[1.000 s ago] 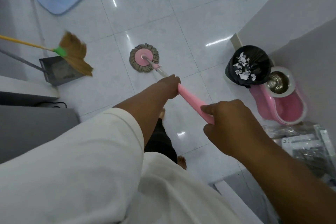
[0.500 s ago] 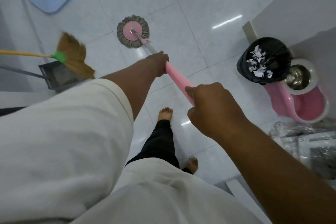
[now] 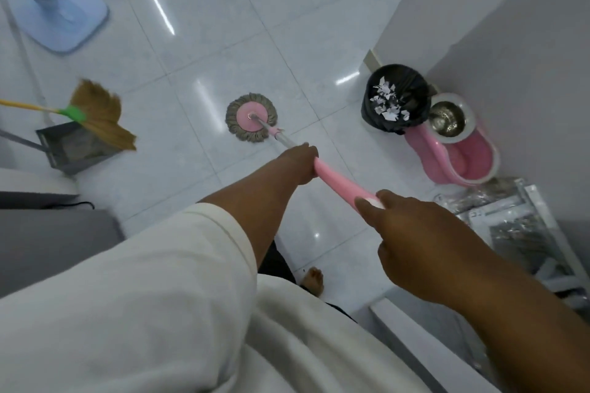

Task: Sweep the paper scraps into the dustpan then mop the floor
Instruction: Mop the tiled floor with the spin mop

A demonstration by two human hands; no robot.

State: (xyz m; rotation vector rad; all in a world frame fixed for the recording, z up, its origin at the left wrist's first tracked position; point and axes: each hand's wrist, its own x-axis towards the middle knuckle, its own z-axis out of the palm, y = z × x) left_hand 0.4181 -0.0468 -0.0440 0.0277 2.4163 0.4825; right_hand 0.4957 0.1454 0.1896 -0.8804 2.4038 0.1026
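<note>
Pink mop handle (image 3: 341, 182) gripped in my left hand (image 3: 300, 163) and right hand (image 3: 412, 233); the mop head (image 3: 251, 121) has slid back toward the bin (image 3: 416, 81), so mopping continues.

Single view, head-worn, wide-angle. It looks forward and steeply down from head height onto the tiled floor (image 3: 223, 41). The white sleeve (image 3: 127, 281) and both forearms fill the lower frame, very close to the lens. The left hand (image 3: 298, 163) is near centre, and the right hand (image 3: 415, 242) is lower right and nearer. The mop handle (image 3: 338, 179) runs between the hands, pointing away from the camera. The mop head (image 3: 251, 121) sits just above centre, farther off. The broom (image 3: 99, 115) is at the left edge, the black bin (image 3: 396, 99) at right. Tile lines bow toward the edges.
</note>
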